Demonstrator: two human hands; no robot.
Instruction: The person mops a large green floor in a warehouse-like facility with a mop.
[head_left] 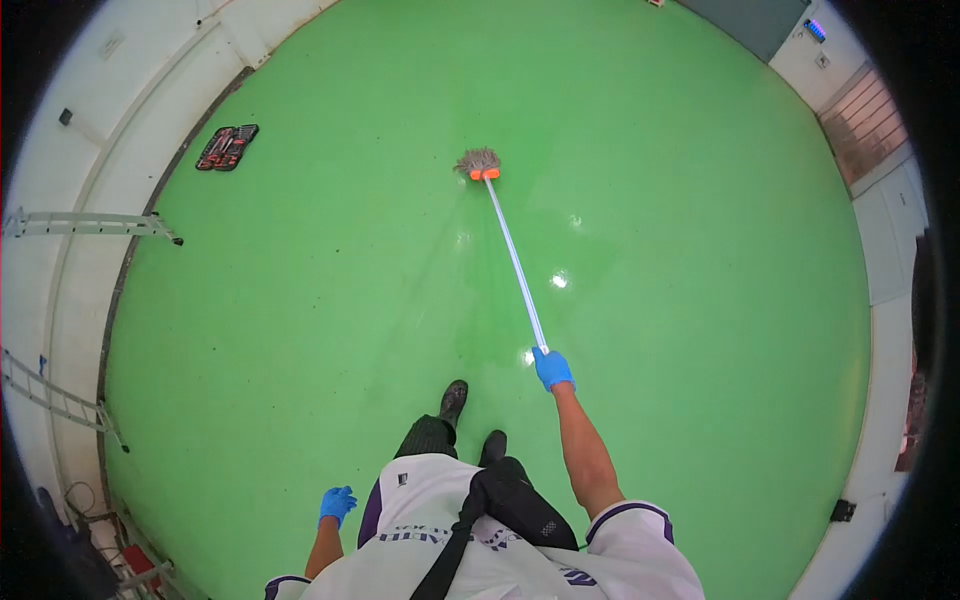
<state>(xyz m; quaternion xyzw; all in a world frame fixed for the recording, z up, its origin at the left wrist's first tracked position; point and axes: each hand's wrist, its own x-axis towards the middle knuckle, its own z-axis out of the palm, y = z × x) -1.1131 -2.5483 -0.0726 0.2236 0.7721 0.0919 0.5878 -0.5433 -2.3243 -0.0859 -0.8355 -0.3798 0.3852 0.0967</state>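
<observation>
A mop (516, 262) with a pale handle, an orange clamp and a grey string head reaches forward over the green floor (680, 330). The strings lie on the floor, well ahead of my feet. Around the near end of the handle my right hand (554, 370), in a blue glove, is closed. My left hand (338, 504), also blue-gloved, hangs low at my left side, away from the mop. Its fingers are partly spread and nothing shows in them. Wet-looking streaks and bright light reflections mark the floor near the handle.
An open tool case (228, 148) lies on the floor by the left wall. Two metal ladders, one farther off (90, 224) and one nearer (60, 398), stand against that wall. Cables and a red object (140, 562) sit at the lower left. My dark boots (453, 402) are below me.
</observation>
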